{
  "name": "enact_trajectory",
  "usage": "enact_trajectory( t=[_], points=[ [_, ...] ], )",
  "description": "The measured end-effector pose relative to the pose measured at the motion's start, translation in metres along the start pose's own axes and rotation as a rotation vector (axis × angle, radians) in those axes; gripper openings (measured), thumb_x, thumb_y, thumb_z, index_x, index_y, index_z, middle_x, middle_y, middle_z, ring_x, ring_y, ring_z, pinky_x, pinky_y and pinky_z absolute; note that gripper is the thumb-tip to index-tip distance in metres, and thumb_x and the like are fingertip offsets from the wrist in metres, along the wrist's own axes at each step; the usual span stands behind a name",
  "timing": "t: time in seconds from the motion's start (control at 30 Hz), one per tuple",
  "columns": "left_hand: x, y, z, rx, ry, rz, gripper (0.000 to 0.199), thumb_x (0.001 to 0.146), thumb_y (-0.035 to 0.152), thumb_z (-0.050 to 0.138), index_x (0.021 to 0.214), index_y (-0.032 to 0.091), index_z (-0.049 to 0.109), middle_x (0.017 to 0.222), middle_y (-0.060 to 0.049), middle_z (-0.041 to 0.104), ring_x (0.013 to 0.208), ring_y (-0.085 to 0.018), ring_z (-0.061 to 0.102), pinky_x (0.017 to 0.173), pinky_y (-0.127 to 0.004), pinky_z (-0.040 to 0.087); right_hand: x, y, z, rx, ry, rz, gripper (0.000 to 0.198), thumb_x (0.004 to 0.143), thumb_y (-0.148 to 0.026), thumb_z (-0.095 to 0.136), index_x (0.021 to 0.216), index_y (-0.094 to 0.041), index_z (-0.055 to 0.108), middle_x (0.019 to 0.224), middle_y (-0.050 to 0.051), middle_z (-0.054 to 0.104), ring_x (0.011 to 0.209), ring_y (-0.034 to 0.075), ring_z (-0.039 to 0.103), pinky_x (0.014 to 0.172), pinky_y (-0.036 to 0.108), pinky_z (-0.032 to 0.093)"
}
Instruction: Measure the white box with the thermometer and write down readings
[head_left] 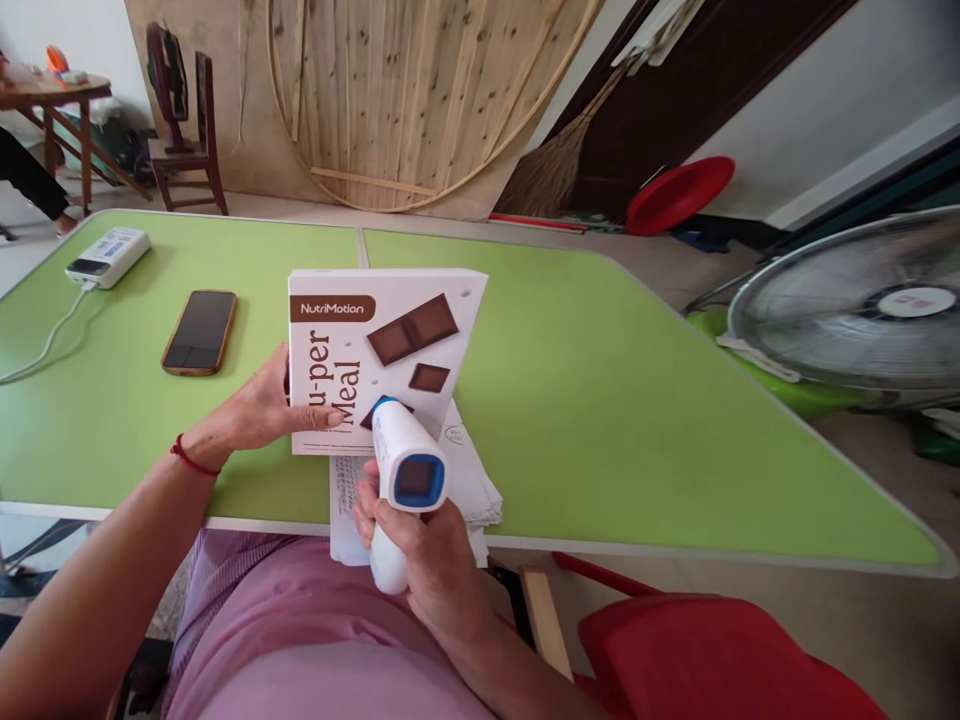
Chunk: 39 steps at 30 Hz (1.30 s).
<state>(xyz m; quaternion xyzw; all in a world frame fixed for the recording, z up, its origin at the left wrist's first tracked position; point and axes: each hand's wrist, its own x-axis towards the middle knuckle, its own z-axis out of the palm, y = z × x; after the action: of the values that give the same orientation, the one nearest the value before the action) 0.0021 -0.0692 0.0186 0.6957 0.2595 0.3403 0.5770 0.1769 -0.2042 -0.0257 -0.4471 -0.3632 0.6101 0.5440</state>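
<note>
My left hand (259, 405) grips the lower left edge of a white NutriMotion box (420, 290), thumb across its front. The box stands upright, its brown lettering and chocolate pictures facing me. In my right hand (431, 555) is a white and blue infrared thermometer (390, 450), held by its handle. Its dark screen faces me, and its front end points at the lower part of the box; whether the two touch, I cannot tell. Printed papers (469, 475) lie beneath, at the near edge of the green table (637, 430).
A phone (199, 332) and a white power bank (109, 257) with a cable lie on the table's left side. Beyond the right edge stands a large fan (855, 300). A red chair (712, 655) is at the lower right. Part of a person shows at far left.
</note>
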Motion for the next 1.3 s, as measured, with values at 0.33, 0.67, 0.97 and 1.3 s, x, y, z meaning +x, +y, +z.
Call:
enact_trajectory(
  t=[0.33, 0.67, 0.97, 1.3],
  points=[
    [-0.0004, 0.0046, -0.0003, 0.050, -0.013, -0.011, 0.053, 0.076, 0.035, 0.084, 0.118, 0.016, 0.057, 0.092, -0.007, 0.073, 0.099, -0.027, 0.069, 0.080, -0.035, 0.059, 0.0010, 0.0013, 0.0045, 0.011, 0.000, -0.045, 0.024, 0.080, -0.037, 0.070, 0.069, -0.020, 0.058, 0.062, -0.001, 0.056, 0.055, 0.013, 0.045, 0.054, 0.030, 0.040],
    [0.0003, 0.0057, 0.0008, 0.060, 0.006, -0.007, 0.053, 0.076, 0.031, 0.084, 0.119, 0.015, 0.056, 0.093, -0.008, 0.074, 0.110, -0.030, 0.067, 0.088, -0.038, 0.058, 0.0008, 0.0034, 0.0043, 0.007, 0.005, -0.046, 0.021, 0.079, -0.035, 0.070, 0.070, -0.020, 0.059, 0.062, -0.001, 0.056, 0.055, 0.013, 0.046, 0.055, 0.030, 0.040],
    [0.0003, 0.0065, 0.0005, 0.042, 0.001, 0.007, 0.051, 0.073, 0.034, 0.087, 0.113, 0.016, 0.060, 0.091, -0.007, 0.073, 0.106, -0.029, 0.068, 0.086, -0.036, 0.058, 0.0021, 0.0035, 0.0053, 0.012, -0.002, -0.047, 0.021, 0.079, -0.035, 0.069, 0.069, -0.020, 0.058, 0.061, -0.002, 0.056, 0.056, 0.013, 0.046, 0.055, 0.030, 0.039],
    [-0.0008, 0.0013, -0.0003, 0.028, 0.014, 0.003, 0.047, 0.073, 0.035, 0.088, 0.108, 0.015, 0.063, 0.094, -0.008, 0.074, 0.097, -0.026, 0.069, 0.082, -0.035, 0.058, 0.0021, 0.0018, 0.0051, 0.013, -0.012, -0.058, 0.027, 0.080, -0.041, 0.070, 0.070, -0.020, 0.058, 0.061, -0.002, 0.055, 0.056, 0.013, 0.046, 0.057, 0.031, 0.040]
  ],
)
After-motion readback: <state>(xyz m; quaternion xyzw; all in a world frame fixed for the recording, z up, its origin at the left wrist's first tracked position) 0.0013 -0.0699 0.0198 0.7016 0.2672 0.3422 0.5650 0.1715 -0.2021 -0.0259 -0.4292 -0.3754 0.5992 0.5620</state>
